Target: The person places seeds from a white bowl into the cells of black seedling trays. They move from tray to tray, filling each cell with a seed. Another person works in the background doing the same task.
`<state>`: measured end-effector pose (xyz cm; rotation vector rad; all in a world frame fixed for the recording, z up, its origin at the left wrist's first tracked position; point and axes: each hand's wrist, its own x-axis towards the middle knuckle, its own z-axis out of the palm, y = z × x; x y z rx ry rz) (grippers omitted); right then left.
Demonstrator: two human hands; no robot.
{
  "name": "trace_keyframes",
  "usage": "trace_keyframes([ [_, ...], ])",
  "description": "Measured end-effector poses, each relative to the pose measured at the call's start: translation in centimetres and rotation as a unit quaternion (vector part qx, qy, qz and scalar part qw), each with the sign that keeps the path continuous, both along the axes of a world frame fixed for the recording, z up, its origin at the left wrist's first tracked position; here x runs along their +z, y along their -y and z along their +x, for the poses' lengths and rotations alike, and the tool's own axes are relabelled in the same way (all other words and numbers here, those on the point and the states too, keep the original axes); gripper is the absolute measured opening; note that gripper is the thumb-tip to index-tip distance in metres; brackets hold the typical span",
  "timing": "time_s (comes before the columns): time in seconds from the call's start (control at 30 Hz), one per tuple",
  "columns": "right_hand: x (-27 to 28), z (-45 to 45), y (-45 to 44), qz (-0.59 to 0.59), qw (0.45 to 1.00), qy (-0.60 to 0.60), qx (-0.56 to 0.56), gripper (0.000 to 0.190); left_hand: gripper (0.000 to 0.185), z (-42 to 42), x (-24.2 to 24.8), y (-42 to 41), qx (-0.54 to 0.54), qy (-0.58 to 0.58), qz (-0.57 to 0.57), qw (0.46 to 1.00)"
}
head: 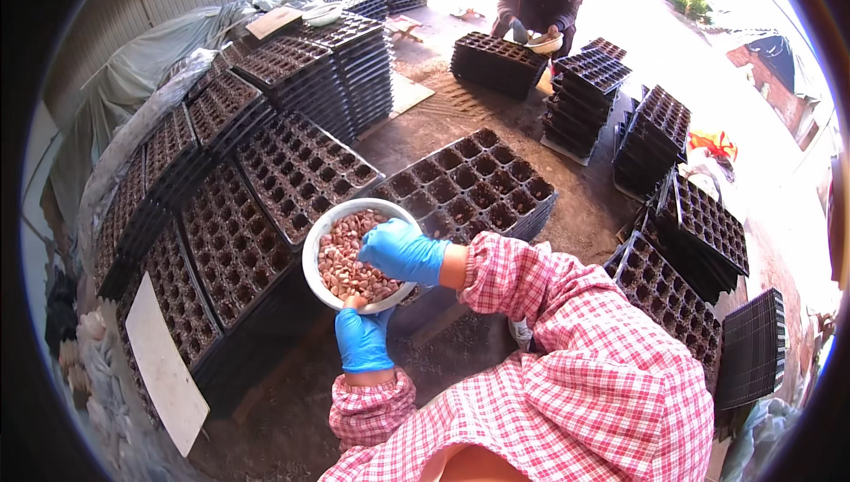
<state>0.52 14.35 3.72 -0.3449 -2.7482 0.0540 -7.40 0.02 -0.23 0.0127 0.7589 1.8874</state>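
A white bowl (312,273) full of pinkish-brown seeds (345,257) is held up by my left hand (364,341), in a blue glove with the thumb over the near rim. My right hand (404,252), also blue-gloved, is over the right part of the bowl with its fingers curled down at the seeds. Its fingertips are hidden, so whether seeds are between them does not show. Just beyond the bowl stands a stack of black seedling trays (483,184), its top tray filled with dark soil that has a hollow in each cell. The bowl covers this tray's near left corner.
Stacked soil-filled trays (232,249) line the left side, with a pale board (163,362) on them. More tray stacks (671,296) stand at right. Beyond, a person (541,0) crouches behind a tray stack (498,64), holding another bowl (546,44).
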Motion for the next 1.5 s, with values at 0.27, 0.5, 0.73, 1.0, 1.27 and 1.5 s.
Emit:
trace_keyframes([
  [0.27, -0.1, 5.0, -8.6, -0.157, 0.959, -0.212, -0.104, 0.007, 0.071, -0.1, -0.2, 0.6, 0.050, -0.028, -0.020, 0.998],
  [0.5, -7.1, 5.4, -13.1, -0.106, 0.972, 0.010, -0.207, 0.012, 0.056, -0.8, 0.9, 0.9, 0.116, -0.057, -0.036, 0.991],
  [0.73, -8.2, 4.3, -12.5, 0.012, 0.973, 0.039, -0.226, 0.007, 0.068, -1.2, 0.6, 0.6, 0.088, -0.044, -0.046, 0.994],
  [1.0, -7.2, 4.3, -12.1, -0.085, 0.962, 0.004, -0.261, 0.012, 0.055, -0.2, 0.3, 0.0, 0.063, -0.042, -0.030, 0.997],
  [1.27, 0.0, 2.5, -2.6, -0.134, 0.988, -0.073, -0.025, 0.023, 0.058, 0.8, 0.0, -0.5, 0.038, -0.039, -0.028, 0.998],
  [1.5, -2.2, 1.6, -1.2, -0.031, 0.998, 0.052, -0.012, 0.014, 0.058, 2.0, -0.3, -0.9, -0.006, 0.002, -0.023, 1.000],
])
